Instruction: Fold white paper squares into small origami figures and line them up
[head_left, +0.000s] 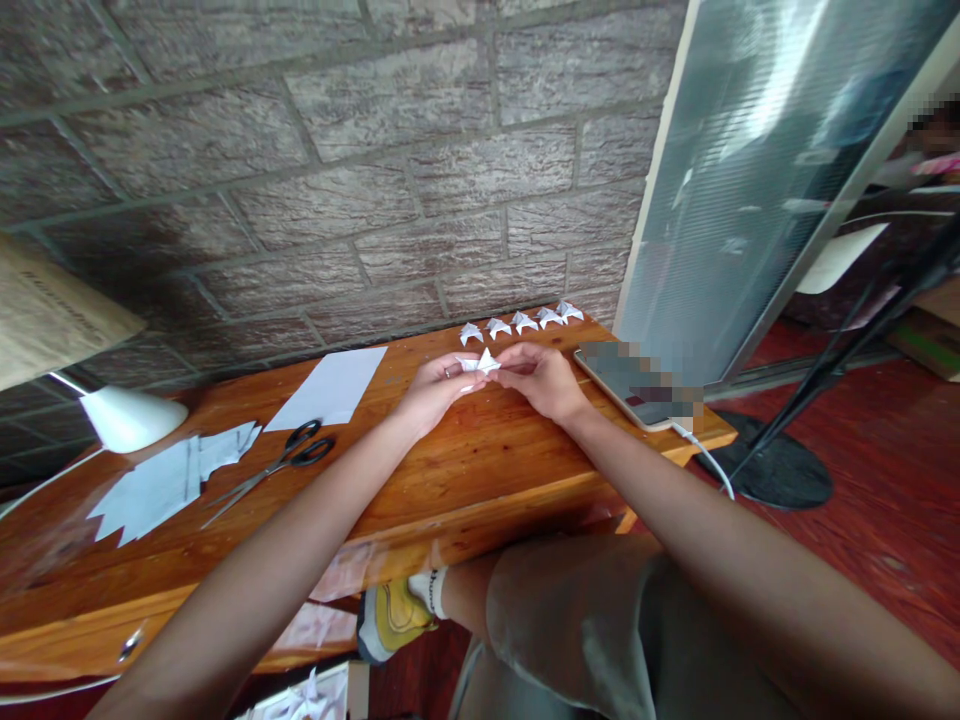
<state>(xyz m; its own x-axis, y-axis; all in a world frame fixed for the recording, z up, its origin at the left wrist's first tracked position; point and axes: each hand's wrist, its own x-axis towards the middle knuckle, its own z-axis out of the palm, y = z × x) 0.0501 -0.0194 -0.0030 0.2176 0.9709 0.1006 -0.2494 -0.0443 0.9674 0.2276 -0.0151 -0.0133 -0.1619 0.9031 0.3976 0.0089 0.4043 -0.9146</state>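
Between my two hands is a small folded white paper piece (487,361) with a pointed tip standing up. My left hand (436,392) pinches it from the left, a ring on one finger. From the right, my right hand (541,380) grips its other side between thumb and fingers. The hands are just above the wooden table. Behind them, along the far edge near the wall, several folded paper figures (523,322) stand in a row. Fingers cover part of the held piece.
Left of my hands lie a white sheet (330,388), black-handled scissors (281,462) and cut paper pieces (161,485). A lamp (127,415) stands farther left. On the right a tablet (637,383) with a white cable rests near the table's edge. Below is a box of folded paper (319,695).
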